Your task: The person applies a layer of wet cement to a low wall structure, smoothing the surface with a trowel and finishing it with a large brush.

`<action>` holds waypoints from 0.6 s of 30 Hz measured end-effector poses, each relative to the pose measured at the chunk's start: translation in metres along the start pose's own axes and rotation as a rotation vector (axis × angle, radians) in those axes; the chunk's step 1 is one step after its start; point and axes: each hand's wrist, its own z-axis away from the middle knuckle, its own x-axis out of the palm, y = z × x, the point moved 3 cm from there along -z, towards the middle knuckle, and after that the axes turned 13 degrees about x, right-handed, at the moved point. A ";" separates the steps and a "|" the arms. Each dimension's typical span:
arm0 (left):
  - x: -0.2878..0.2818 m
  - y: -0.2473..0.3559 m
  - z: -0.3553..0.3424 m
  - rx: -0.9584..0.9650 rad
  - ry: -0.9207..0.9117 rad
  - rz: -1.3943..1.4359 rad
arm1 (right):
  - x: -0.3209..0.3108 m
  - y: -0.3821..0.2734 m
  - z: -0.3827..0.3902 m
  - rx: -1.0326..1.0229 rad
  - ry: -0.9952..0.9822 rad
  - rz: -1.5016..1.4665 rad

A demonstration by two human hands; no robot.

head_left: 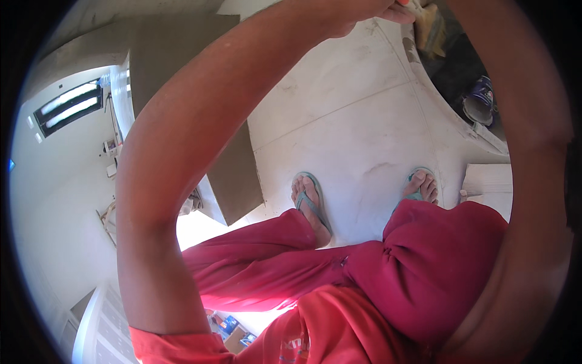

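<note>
My left arm stretches up across the view, and my left hand (361,13) is at the upper edge, partly cut off. Its visible fingers are curled in. A small orange bit shows beside them, but what the hand holds, if anything, I cannot make out. My right arm (515,67) rises along the right side, and its hand lies beyond the upper edge. Nearest to my left hand is a yellowish, crumpled-looking thing (431,30) in a dark, round-edged tub or opening with a pale, smeared rim (445,106).
A purple container (480,100) lies in the dark area. My feet in green flip-flops (312,200) stand apart on dusty pale tiles (345,121). Left of them is a grey-brown panel or pillar (239,182). A whitish flat piece (487,179) lies by my right foot.
</note>
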 end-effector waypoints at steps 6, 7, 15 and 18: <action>-0.058 0.031 0.083 -0.078 -0.019 -0.470 | 0.025 -0.040 -0.007 -0.142 -0.115 -0.011; -0.073 0.023 0.107 -0.067 -0.012 -0.601 | 0.026 -0.046 -0.008 -0.162 -0.129 -0.017; -0.149 0.048 0.316 -0.480 -0.102 -1.127 | 0.043 -0.061 -0.015 -0.233 -0.217 0.002; -0.180 0.029 0.401 -0.672 0.050 -1.040 | 0.045 -0.069 -0.017 -0.251 -0.237 0.006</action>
